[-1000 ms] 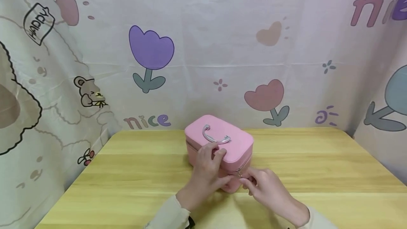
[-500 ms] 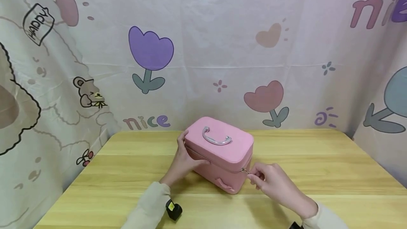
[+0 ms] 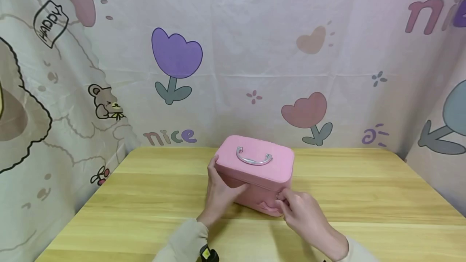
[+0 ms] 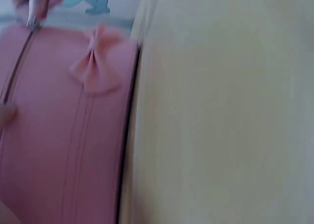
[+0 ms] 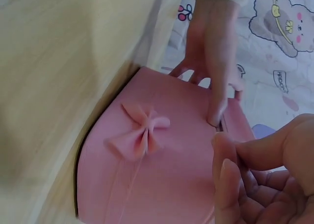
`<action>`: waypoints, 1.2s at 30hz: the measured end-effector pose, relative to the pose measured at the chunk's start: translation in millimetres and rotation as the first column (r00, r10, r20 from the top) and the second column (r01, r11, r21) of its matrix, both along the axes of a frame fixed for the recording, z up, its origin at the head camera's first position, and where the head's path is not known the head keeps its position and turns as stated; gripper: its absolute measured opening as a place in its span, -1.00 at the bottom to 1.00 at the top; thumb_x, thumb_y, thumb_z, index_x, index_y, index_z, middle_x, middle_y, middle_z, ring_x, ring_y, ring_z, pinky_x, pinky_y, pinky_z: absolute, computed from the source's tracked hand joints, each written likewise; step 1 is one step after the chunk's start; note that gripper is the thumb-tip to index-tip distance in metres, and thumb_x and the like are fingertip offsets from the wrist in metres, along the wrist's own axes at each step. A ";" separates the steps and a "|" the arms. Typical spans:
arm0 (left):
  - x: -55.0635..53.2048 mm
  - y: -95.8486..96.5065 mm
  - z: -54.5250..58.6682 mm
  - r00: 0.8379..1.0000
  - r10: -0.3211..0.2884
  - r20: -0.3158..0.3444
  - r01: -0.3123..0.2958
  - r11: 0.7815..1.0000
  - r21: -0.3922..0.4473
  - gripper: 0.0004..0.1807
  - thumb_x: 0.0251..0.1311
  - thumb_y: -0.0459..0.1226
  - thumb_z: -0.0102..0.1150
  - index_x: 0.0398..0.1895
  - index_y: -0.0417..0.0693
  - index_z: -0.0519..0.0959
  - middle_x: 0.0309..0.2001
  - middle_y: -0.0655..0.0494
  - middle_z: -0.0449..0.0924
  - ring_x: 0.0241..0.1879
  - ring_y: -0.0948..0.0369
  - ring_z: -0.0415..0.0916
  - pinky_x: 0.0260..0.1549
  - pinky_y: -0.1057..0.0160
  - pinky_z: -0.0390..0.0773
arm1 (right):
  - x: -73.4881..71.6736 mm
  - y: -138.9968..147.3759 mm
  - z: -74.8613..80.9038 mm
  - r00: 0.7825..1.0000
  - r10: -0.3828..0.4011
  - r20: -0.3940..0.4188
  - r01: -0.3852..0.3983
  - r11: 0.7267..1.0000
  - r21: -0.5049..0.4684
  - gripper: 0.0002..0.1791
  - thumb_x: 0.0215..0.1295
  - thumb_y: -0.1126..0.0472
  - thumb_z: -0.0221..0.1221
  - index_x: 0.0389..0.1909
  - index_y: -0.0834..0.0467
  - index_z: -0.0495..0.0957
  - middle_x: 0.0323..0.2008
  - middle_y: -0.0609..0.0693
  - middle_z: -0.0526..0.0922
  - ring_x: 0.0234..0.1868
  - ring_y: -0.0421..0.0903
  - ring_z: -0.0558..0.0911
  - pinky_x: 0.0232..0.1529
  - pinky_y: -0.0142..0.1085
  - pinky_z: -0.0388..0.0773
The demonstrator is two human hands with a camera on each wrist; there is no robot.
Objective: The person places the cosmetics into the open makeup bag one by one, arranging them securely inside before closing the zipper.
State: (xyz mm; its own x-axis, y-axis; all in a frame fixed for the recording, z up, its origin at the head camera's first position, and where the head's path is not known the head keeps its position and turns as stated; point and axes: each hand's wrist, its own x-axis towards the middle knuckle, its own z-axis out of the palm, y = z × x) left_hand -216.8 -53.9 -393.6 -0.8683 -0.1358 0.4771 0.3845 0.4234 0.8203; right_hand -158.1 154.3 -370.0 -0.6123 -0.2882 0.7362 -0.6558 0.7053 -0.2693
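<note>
A pink cosmetic case (image 3: 263,175) stands on the table, its lid down and a silver handle (image 3: 254,161) on top. My left hand (image 3: 219,192) grips its left end, thumb on the front near the zipper seam and fingers around the side. At the front right corner, my right hand (image 3: 305,216) pinches the zipper pull (image 4: 33,24) between thumb and forefinger; the fingers mostly cover it. A pink bow (image 5: 145,128) decorates the front wall below the seam. What the case contains is hidden.
The case rests on a light wooden table (image 3: 153,197). Behind and beside the table hangs a pale cloth (image 3: 233,51) printed with flowers, bears and words. A black wrist device (image 3: 209,253) sits at my left cuff.
My left hand has moved from the front of the lid to the case's left end. The case has turned so its front faces me more. My right hand stays at the zipper corner.
</note>
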 end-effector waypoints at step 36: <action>-53.9 -63.6 14.5 0.668 -0.656 0.351 0.676 0.732 0.081 0.26 -0.24 -0.40 0.55 0.46 -0.11 -0.18 0.42 -0.22 -0.05 0.40 -0.11 -0.06 0.29 -0.09 0.12 | -15.1 50.3 19.1 0.981 0.039 0.191 -0.085 0.967 0.240 -0.78 0.07 0.37 0.34 -0.54 0.06 0.51 -0.65 -0.31 0.42 -0.65 -0.43 0.29 -0.67 -0.45 0.30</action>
State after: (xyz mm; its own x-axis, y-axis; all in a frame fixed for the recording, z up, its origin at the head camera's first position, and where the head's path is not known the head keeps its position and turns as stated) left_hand -270.8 -117.5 -379.1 -0.8200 0.5574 0.1298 0.2893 0.2079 0.9344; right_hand -173.2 204.6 -350.9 -0.7049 -0.4878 0.5149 -0.6562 0.7240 -0.2126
